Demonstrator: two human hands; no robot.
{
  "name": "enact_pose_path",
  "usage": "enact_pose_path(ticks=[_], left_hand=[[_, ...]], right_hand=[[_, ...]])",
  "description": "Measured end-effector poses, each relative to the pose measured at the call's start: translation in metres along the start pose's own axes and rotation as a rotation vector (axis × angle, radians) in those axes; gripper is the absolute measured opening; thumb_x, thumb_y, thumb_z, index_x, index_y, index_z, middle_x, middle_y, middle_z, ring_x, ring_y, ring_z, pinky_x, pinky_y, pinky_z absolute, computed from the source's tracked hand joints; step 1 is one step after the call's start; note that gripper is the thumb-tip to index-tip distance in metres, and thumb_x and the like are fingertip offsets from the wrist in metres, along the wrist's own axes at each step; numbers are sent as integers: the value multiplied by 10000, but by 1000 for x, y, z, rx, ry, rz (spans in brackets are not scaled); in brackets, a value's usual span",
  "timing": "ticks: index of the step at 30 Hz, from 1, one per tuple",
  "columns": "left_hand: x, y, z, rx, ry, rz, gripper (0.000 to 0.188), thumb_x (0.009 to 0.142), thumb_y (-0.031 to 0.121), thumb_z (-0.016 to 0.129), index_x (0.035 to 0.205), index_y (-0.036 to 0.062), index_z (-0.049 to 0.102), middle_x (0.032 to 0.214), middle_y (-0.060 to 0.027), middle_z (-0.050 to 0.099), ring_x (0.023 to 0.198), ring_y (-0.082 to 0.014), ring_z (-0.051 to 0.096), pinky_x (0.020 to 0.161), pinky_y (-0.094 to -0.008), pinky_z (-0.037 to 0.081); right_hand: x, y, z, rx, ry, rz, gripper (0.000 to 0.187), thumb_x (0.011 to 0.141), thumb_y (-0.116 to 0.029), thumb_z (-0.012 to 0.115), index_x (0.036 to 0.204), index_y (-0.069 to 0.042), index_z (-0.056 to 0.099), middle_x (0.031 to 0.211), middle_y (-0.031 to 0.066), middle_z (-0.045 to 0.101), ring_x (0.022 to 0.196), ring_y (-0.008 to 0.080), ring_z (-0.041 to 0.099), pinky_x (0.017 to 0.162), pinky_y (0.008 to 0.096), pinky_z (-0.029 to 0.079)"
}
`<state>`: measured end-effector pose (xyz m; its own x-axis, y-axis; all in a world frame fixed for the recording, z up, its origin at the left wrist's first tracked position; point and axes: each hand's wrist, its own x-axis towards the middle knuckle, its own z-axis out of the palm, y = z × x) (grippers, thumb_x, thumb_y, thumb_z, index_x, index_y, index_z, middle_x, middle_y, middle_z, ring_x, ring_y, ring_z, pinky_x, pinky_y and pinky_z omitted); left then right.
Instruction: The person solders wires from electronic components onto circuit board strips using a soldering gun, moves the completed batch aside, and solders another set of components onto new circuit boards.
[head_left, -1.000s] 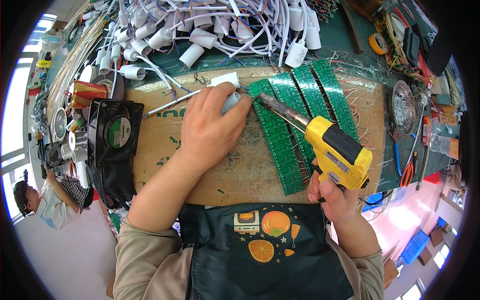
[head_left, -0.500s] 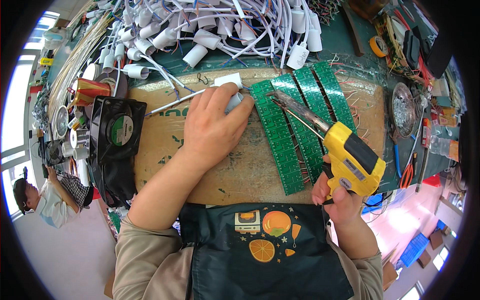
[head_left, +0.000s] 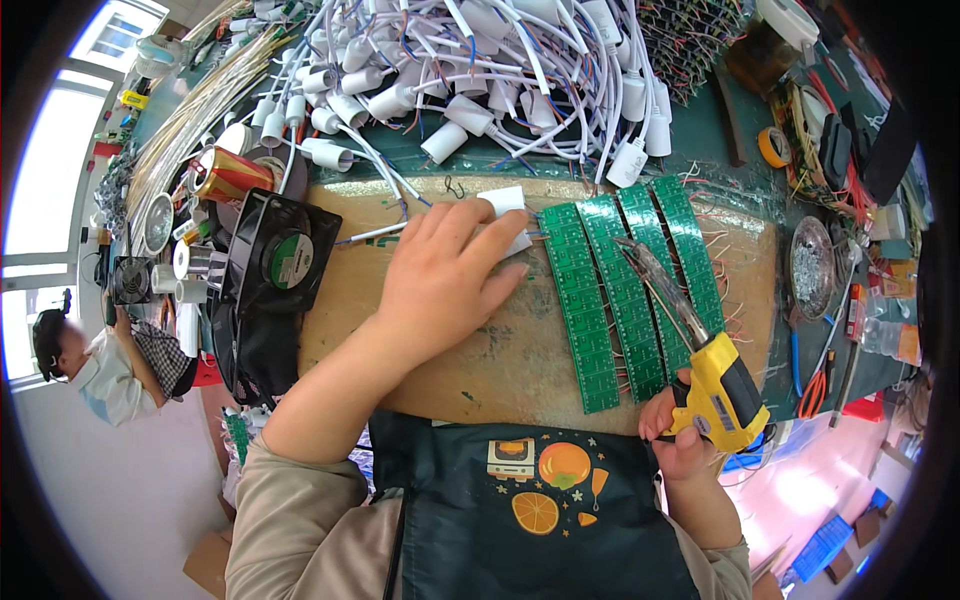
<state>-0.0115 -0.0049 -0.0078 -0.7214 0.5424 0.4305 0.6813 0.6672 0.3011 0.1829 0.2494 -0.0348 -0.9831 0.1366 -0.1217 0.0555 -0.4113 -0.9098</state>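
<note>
Green circuit-board strips [head_left: 580, 320], four of them side by side, are lying on a brown board [head_left: 470, 375] in front of the person, just right of the middle. Thin leads already stick out along the right side of the last strip, so I'd guess that bit is done. Blue wire ends from a white socket [head_left: 503, 199] reach the top corner of the leftmost strip, but I can't tell if they're actually joined. The left hand [head_left: 450, 268] is bent over that socket with the thumb apart, gripping or just pressing down, can't say. The right hand [head_left: 682, 435] has its fingers wrapped round the handle of a yellow soldering gun [head_left: 725, 395], tip over the strips, contact unclear. Plenty left, I reckon: there's a big heap of white sockets and cables [head_left: 470, 105] with loose wire ends along the far side of the green worktop [head_left: 700, 140]. It crowds the board's far edge, and a black fan [head_left: 285, 255] boxes in the left forearm, but nothing seems to block the gun. Further right there's a metal dish [head_left: 811, 265] of pale bits, an orange tape roll [head_left: 773, 147] and some orange-handled pliers [head_left: 815, 395], all well clear of the strips
</note>
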Motion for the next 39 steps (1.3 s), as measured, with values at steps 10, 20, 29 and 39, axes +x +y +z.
enact_pose_path(ticks=[10,20,29,39], left_hand=[[20,-71,-12,333,-95,-652,409,833,300,706,1155,62,618,973,-187,685,920,-373,665,824,-460,516],[27,-88,-13,245,-61,-717,386,758,178,665,1127,82,605,893,-230,696,923,-427,659,835,-485,507],[27,-69,-50,-820,540,-892,167,893,39,618,1046,-27,624,848,-80,649,695,-169,659,587,-283,525],[-36,44,-66,-648,230,-337,139,841,-48,621,961,22,618,859,-107,670,704,-186,651,615,-289,519]], right_hand=[[-1,5,-4,80,-13,-1,769,848,-429,759,1383,-14,395,728,35,505,604,154,510,535,301,444],[-2,6,-5,125,-15,-7,750,873,-389,738,1407,-14,367,767,33,512,644,153,506,571,309,445],[-2,9,-6,110,-12,-31,738,879,-393,726,1406,-16,373,761,29,508,634,151,508,569,310,447],[-1,5,-8,189,11,-23,767,877,-374,733,1433,-6,353,780,49,512,631,155,502,573,309,450]])
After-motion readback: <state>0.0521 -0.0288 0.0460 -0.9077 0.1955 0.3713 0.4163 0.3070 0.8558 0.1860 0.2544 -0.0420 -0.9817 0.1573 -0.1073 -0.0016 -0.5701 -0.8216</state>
